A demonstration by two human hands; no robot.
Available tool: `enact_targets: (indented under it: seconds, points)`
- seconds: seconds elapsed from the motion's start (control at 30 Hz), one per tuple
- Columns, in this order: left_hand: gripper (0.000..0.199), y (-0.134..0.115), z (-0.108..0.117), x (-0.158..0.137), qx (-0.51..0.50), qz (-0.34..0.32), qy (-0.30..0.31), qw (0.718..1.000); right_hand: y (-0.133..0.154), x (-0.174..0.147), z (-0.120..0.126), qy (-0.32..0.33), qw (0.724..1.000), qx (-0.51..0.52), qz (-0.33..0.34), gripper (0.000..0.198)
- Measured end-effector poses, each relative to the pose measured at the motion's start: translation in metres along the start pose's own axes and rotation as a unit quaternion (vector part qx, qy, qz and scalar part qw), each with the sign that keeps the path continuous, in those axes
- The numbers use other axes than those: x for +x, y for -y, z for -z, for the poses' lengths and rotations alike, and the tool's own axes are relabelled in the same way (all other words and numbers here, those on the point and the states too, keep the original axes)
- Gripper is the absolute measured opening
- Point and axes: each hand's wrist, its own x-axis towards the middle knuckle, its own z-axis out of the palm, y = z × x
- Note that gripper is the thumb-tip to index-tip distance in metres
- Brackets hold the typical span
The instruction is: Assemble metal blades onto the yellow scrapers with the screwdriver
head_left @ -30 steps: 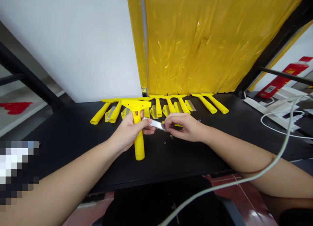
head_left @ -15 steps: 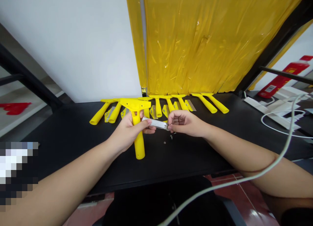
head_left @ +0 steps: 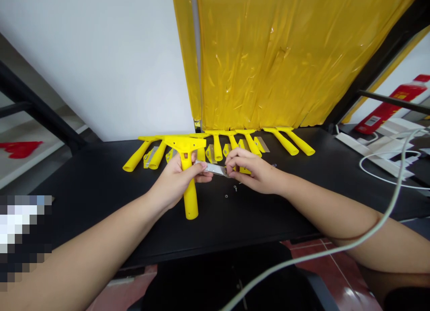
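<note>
Both hands' fingers [head_left: 197, 168] [head_left: 240, 160] grip a silvery strip [head_left: 215, 169] over black tabletop [head_left: 258, 217], yellow sheeting [head_left: 248, 64] behind.

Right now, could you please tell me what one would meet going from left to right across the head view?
Red object on the shelf, leftmost yellow tool, left hand holding a yellow T-shaped tool, silvery strip, right hand, rightmost yellow tool, red bottle.

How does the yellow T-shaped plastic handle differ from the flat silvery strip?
The handle is larger than the strip. The handle has a yellow tubular grip; the strip is flat and silvery. The handle's grip points toward the person, while the strip extends sideways toward the right hand. Both are in the left hand.
</note>
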Motion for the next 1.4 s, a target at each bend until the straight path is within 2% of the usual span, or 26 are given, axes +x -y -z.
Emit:
enact_targets:
  seconds: [0.2, 0.37, 0.67, 0.8, 0.9, 1.4]
  points:
    - [0.037, 0.0, 0.0, 0.001, -0.01, 0.013, -0.026, 1.0, 0.003, -0.001, 0.002, -0.008, 0.996, -0.083, 0.04, 0.012]
    - [0.036, -0.002, -0.002, 0.0, -0.009, 0.016, -0.03, 0.999, 0.002, -0.001, -0.001, -0.037, 0.982, -0.156, 0.099, 0.012]
    - [0.034, -0.002, -0.001, -0.001, -0.025, 0.024, -0.025, 0.999, -0.001, -0.003, -0.003, -0.096, 0.962, -0.181, 0.18, 0.02]
    - [0.036, -0.001, 0.001, 0.0, -0.029, 0.029, -0.027, 0.999, -0.003, -0.004, -0.005, -0.12, 0.96, -0.178, 0.178, 0.026]
    - [0.037, -0.001, 0.002, 0.002, -0.034, 0.028, -0.03, 0.999, -0.003, -0.005, -0.003, -0.113, 0.961, -0.185, 0.17, 0.031]
    - [0.041, -0.001, 0.011, 0.007, -0.015, -0.026, -0.011, 0.999, -0.006, -0.009, 0.008, -0.136, 0.953, -0.199, 0.186, 0.028]
